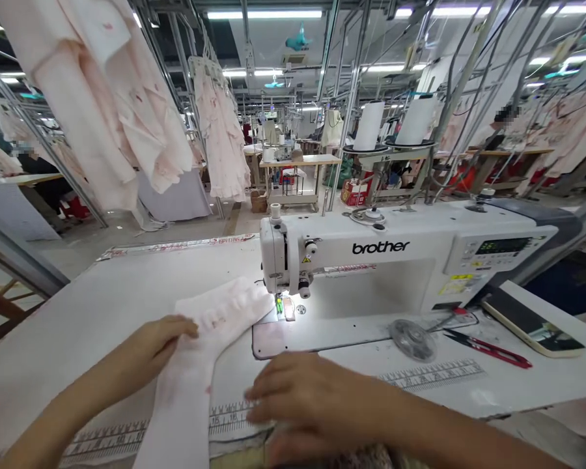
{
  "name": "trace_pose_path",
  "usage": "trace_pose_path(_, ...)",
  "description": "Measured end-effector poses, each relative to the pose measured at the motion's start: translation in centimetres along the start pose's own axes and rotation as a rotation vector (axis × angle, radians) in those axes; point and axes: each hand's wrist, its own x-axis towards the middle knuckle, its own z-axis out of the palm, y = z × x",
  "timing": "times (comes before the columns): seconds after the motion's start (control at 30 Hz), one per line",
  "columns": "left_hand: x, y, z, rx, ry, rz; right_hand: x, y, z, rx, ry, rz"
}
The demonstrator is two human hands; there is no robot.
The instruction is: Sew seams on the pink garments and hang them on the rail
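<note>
A pale pink fabric piece runs from the front edge of the table up to the needle area of a white Brother sewing machine. At its left edge, my left hand has its fingers bent and closed on the cloth. The fabric's far end lies beside the lit presser foot, slightly ruffled. My right hand is over the front table edge, right of the cloth. Its fingers are apart and slightly blurred, with nothing visible in them.
On the right lie red-handled thread snips, a phone and a clear round disc. A printed ruler strip follows the table's front. Thread cones stand behind the machine. Pink garments hang beyond the table.
</note>
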Motion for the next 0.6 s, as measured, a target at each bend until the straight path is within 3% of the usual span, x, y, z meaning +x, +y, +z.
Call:
trace_pose_path(0.13,6.0,3.8,2.6,-0.08,-0.008,0.08,0.7,4.7,-0.6,-0.124,0.046,0.036)
trace_pose_path(0.27,9.2,4.9,6.9,-0.083,0.016,0.103,-0.4,8.4,0.2,-0.216,0.125,0.011)
trace_pose_path(0.37,8.1,4.3,8.1,-0.076,0.023,0.118,-1.7,9.1,0.5,-0.224,0.202,0.001)
trace_pose_path(0.47,5.3,4.1,7.7,-0.058,-0.016,0.169,-2.4,8.6,0.6,-0.178,0.268,-0.009)
trace_pose_path(0.6,2.5,5.1,6.7,0.003,-0.119,0.294,-2.5,7.6,0.8,-0.09,0.197,0.011)
